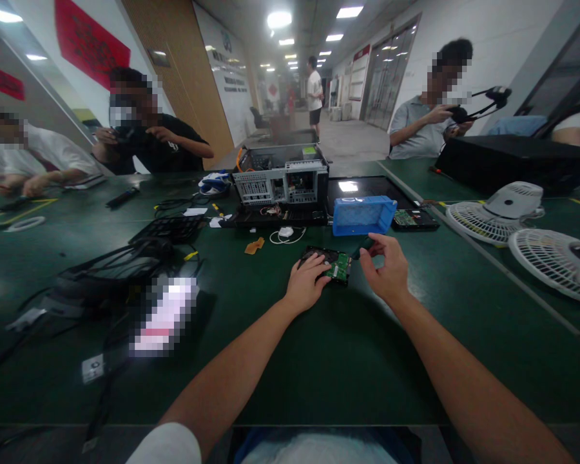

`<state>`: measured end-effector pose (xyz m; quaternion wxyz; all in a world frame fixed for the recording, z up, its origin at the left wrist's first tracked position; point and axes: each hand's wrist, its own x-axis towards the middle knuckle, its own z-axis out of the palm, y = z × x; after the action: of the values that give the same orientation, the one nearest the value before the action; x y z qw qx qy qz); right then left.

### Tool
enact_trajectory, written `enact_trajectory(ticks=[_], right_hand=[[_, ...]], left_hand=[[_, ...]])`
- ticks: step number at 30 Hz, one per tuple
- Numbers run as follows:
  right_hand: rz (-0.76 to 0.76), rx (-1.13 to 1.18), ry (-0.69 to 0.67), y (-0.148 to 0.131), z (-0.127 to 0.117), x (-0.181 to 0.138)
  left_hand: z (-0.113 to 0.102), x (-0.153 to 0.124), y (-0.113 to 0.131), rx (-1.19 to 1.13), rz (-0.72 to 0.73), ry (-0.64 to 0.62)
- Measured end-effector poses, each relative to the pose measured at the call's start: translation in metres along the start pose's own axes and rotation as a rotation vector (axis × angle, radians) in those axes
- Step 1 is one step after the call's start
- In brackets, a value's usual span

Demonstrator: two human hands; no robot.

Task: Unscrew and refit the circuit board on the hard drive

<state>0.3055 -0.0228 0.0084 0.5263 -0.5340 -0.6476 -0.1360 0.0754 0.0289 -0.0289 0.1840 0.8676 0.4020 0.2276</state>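
A hard drive [339,267] lies on the green table in front of me, its green circuit board facing up. My left hand [307,281] holds it at its left part, fingers across the top and thumb at the near side. My right hand [385,265] pinches a short, dark screwdriver-like tool [362,248] between thumb and fingers. That tool points at the drive's right end; whether its tip touches cannot be made out. Just beyond is a blue plastic bin [364,216], and a second hard drive [414,220] lies to its right.
An opened computer case [281,183] stands behind the drive, beside a dark flat screen [367,187]. White fan parts [495,212] lie at right. Cables and a headset-like strap [111,270], plus a blurred-out bright phone-like slab [165,317], occupy the left. Several people sit or stand beyond.
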Motion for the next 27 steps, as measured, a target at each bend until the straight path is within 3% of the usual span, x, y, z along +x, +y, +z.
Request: enact_trajectory(ticks=[8, 17, 22, 27], right_hand=[[0.022, -0.025, 0.032, 0.0062, 0.0001, 0.0013], [0.12, 0.208, -0.026, -0.0029, 0.0041, -0.0028], [0.166, 0.044, 0.041, 0.003, 0.0078, -0.0063], [0.104, 0.0, 0.041, 0.0064, 0.0054, -0.0062]], left_hand=[[0.0074, 0.0009, -0.0034, 0.022, 0.011, 0.041], [0.0042, 0.0001, -0.0018, 0.01, 0.025, 0.043], [0.0019, -0.0014, 0.0003, 0.01, 0.022, 0.041], [0.0016, -0.0013, 0.0011, 0.01, 0.009, 0.027]])
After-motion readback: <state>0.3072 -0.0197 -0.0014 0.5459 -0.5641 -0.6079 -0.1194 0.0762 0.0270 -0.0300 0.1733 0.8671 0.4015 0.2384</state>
